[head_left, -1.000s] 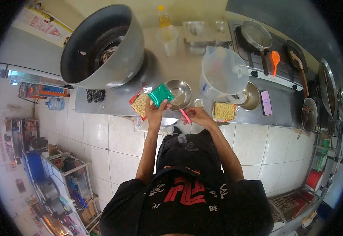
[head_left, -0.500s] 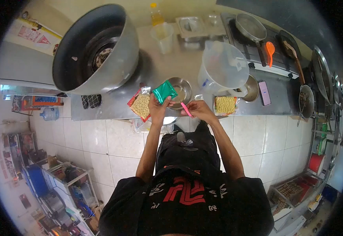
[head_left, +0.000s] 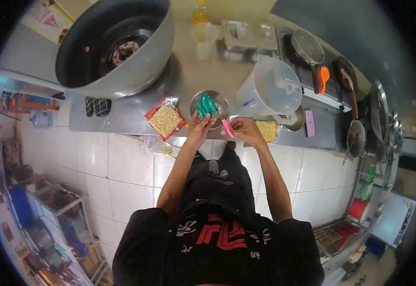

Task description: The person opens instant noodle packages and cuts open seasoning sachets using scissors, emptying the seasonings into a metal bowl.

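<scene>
My left hand (head_left: 198, 129) pinches a green foil sachet (head_left: 207, 106) over a round metal bowl (head_left: 223, 102) on the steel counter. Close to its right, my right hand (head_left: 246, 130) grips a small bright pink tool (head_left: 227, 127); its exact kind is hard to make out. The tool and the sachet look slightly apart. Left of my left hand, a block of dry instant noodles (head_left: 165, 120) lies on its red wrapper. A second noodle block (head_left: 267, 130) lies beyond my right hand, partly covered by it.
A huge metal pot (head_left: 155, 66) stands at the back left. A clear plastic jug (head_left: 270, 88) leans near a second metal bowl (head_left: 297, 119) and a phone (head_left: 310, 123). Farther right are a stove, a pan (head_left: 308, 47) and an orange spoon (head_left: 324, 78).
The camera view has shifted and turned a little. The sachet has tilted and now appears more over the bowl. Both hands keep their hold, the pink tool still beside the sachet.
</scene>
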Available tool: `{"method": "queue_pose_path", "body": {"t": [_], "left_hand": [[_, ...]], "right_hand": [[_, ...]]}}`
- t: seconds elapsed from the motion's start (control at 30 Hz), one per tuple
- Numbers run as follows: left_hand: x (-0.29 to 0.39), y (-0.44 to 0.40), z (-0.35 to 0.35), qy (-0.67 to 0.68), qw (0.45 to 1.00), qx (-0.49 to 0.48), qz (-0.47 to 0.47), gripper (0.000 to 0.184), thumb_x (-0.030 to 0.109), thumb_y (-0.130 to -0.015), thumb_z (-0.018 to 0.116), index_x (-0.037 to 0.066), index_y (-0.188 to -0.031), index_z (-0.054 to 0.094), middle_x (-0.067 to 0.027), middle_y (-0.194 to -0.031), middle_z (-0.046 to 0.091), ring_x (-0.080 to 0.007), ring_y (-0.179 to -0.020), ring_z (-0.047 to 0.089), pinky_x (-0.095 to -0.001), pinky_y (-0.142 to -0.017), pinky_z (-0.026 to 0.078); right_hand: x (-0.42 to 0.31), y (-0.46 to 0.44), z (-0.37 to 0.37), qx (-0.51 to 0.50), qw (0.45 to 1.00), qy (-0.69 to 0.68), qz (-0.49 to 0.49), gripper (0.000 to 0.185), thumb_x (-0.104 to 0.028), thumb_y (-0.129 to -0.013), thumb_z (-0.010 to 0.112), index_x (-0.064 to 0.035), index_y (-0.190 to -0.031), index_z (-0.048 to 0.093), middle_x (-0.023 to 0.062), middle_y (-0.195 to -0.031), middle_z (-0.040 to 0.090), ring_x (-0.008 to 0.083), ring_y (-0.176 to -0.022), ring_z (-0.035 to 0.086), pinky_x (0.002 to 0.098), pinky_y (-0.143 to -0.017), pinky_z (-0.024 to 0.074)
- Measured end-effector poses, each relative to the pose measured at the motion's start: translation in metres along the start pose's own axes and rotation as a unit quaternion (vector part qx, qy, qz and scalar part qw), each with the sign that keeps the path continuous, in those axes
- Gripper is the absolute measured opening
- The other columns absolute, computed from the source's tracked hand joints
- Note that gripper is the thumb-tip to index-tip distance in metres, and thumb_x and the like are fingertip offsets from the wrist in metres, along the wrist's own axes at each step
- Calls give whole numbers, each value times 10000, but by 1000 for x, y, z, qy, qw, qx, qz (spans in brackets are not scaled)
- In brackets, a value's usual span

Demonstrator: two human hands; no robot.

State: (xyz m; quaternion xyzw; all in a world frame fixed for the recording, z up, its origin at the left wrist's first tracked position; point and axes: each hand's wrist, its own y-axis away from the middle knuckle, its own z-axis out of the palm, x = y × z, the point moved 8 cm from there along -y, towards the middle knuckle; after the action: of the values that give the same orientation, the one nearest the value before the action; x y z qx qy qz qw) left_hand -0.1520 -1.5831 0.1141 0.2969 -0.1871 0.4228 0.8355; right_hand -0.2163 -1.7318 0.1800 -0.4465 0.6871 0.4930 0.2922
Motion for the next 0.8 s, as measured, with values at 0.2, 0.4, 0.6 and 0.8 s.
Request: {"method": "queue_pose_path", "body": {"t": [0.2, 0.4, 0.6, 0.8], "left_hand": [[-22, -5, 32, 127, 988, -91, -12, 496, 28, -864, 594, 67, -1289, 341, -133, -1040, 604, -183, -899, 633, -271, -768, 545], [0, -7, 61, 130, 982, -131, 50, 533, 37, -857, 607, 77, -1311, 330, -123, -986, 643, -181, -852, 647, -282, -719, 538], [31, 0, 72, 97, 982, -143, 81, 547, 64, -857, 620, 72, -1322, 332, -133, -998, 638, -219, -856, 655, -289, -680, 535], [43, 1, 70, 99, 977, -151, 110, 495, 61, -866, 603, 55, -1306, 378, -139, -1050, 611, -256, -883, 657, -306, -718, 560]], "right_hand": [[-40, 11, -35, -3, 997, 76, -23, 301, -182, -643, 831, -3, -770, 625, 23, -672, 618, 69, -611, 561, 206, -572, 445], [-89, 25, -47, 0, 991, 132, -6, 282, -118, -647, 820, -5, -810, 618, 33, -688, 623, 75, -605, 563, 205, -569, 448], [-117, 29, -49, 10, 988, 156, -5, 274, -87, -648, 814, -1, -814, 614, 22, -683, 617, 64, -593, 550, 196, -555, 433], [-122, 25, -48, 17, 991, 132, -21, 235, -58, -657, 808, 0, -768, 609, 23, -640, 613, 50, -567, 537, 180, -526, 421]]}}
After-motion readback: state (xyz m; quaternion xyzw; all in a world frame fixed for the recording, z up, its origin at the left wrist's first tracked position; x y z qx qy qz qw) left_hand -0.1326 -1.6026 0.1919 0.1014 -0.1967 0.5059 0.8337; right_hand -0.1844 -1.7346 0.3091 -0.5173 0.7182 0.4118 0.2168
